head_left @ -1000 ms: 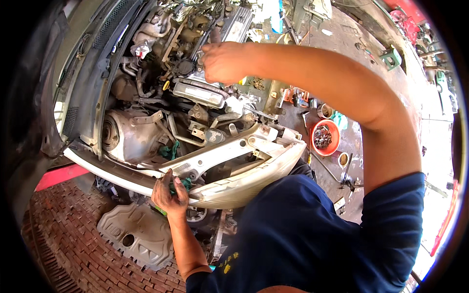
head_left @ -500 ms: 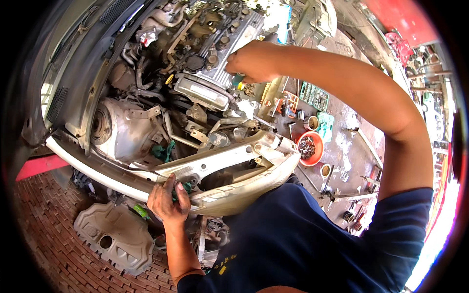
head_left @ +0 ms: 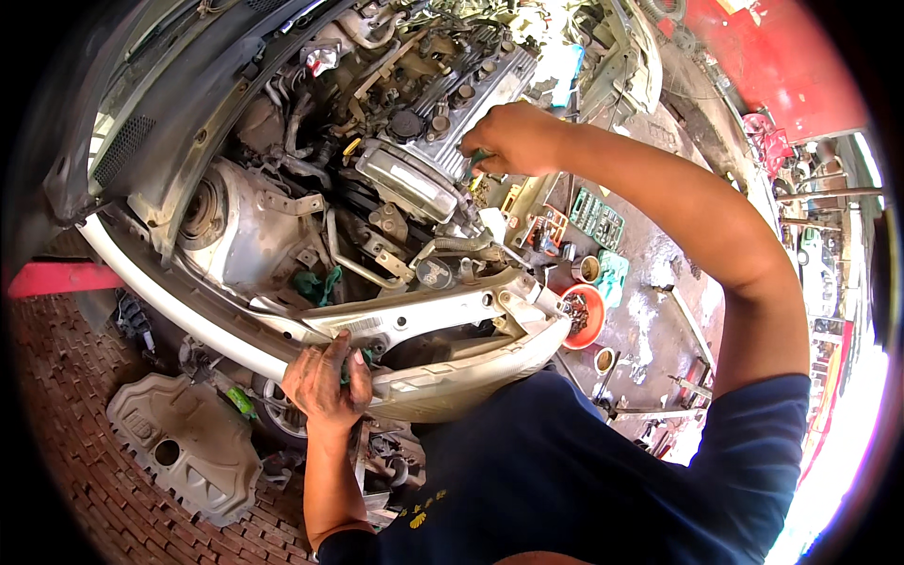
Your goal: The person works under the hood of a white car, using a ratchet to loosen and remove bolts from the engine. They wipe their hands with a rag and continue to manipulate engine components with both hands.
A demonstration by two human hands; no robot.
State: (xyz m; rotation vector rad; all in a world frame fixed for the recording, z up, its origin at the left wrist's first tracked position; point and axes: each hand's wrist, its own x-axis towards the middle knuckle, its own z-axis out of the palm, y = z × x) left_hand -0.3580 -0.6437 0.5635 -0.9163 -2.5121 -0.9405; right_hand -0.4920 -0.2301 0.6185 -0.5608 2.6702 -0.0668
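Note:
My right hand (head_left: pixel 513 139) reaches over to the near side of the silver engine cover (head_left: pixel 490 99). Its fingers are curled, and a bit of dark green cloth (head_left: pixel 478 160) shows beneath them. My left hand (head_left: pixel 325 388) bears on the fender edge (head_left: pixel 254 358) beside the headlight (head_left: pixel 471 379), its fingers bent over the metal and the thumb raised. Another piece of green cloth (head_left: pixel 365 362) shows between that thumb and forefinger; most of it is hidden. A third green cloth (head_left: pixel 318 285) lies in the engine bay behind the white crossmember (head_left: pixel 414 316).
On the floor at right are a red bowl (head_left: pixel 595 320) of small metal parts, tool cases (head_left: pixel 597 218) and round tins (head_left: pixel 604 360). A moulded cover (head_left: pixel 184 447) lies on bricks at lower left. The raised hood (head_left: pixel 179 122) stands at upper left.
My view has shifted, so the engine sits further right and the floor cover further left. The right hand stays at the engine cover's side; the left hand keeps its place on the fender.

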